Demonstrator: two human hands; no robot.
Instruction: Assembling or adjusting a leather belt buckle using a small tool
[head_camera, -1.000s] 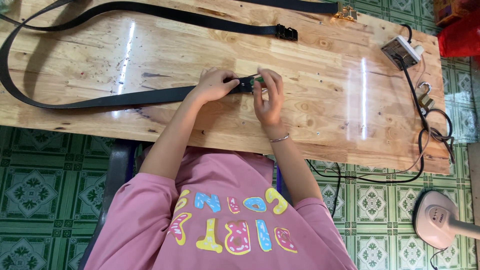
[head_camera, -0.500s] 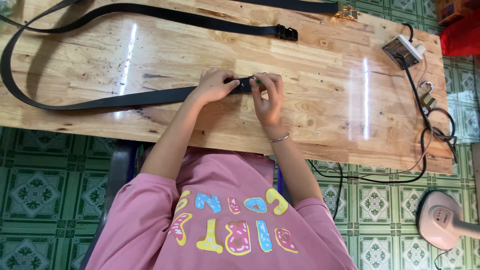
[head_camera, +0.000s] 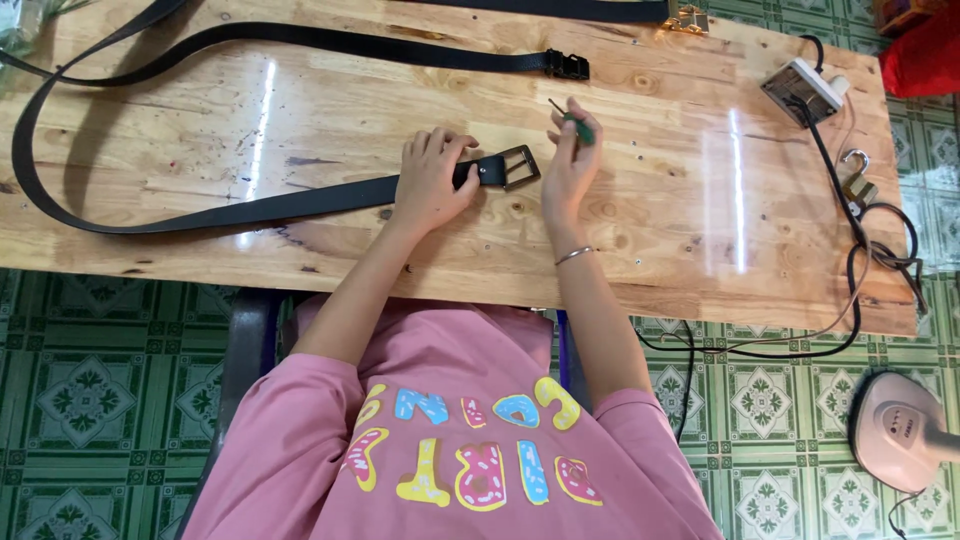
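A long black belt (head_camera: 250, 210) lies in a wide loop on the wooden table (head_camera: 650, 230). Its square metal buckle (head_camera: 520, 166) sits near the table's middle. My left hand (head_camera: 432, 180) presses flat on the strap just left of the buckle. My right hand (head_camera: 570, 160) is raised just right of the buckle and pinches a small green-handled tool (head_camera: 575, 120), its thin tip pointing up and left. The hand and tool are clear of the buckle. The belt's other end, with a black clasp (head_camera: 566, 65), lies at the far side.
A second dark belt with a gold buckle (head_camera: 690, 18) lies along the far edge. A white power strip (head_camera: 805, 85), black cables (head_camera: 860, 250) and a metal padlock (head_camera: 857, 185) crowd the right end. A pink device (head_camera: 900, 428) stands on the green tiled floor.
My right hand has lifted off the buckle and moved up and right with the tool. The buckle, covered before, now lies exposed. My left hand stays on the strap.
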